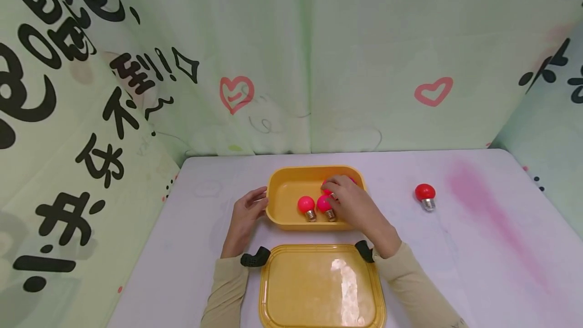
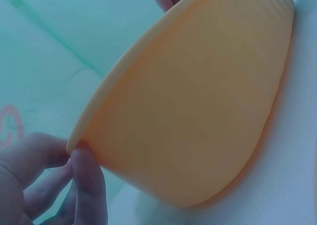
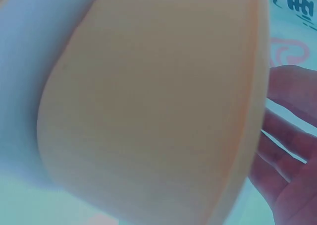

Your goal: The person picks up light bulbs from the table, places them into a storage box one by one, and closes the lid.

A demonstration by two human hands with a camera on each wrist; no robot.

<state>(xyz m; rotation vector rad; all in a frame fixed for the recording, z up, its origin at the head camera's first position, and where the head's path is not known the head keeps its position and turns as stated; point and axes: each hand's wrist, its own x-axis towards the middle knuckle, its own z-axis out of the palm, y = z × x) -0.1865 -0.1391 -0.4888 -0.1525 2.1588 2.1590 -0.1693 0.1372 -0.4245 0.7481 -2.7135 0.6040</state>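
At nine o'clock on the yellow box (image 1: 289, 186), I see the left hand (image 1: 246, 211) pinching its edge. The right hand (image 1: 351, 204) dips in from four o'clock, over the pink bulbs (image 1: 306, 204); from here I can't tell if its fingers grip one. A red bulb (image 1: 425, 191) lies outside at three o'clock, and a yellow lid (image 1: 300, 287) at six

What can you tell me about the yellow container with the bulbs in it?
The yellow container is an open, smooth, plastic-looking box with rounded corners and a thickened rim. It stands upright on the white table, long side running left to right, behind a flat yellow panel. Red-pink bulbs lie inside, from its middle to its right. The left hand pinches its left rim; the right hand reaches in over the bulbs, and whether that one touches the container is unclear.
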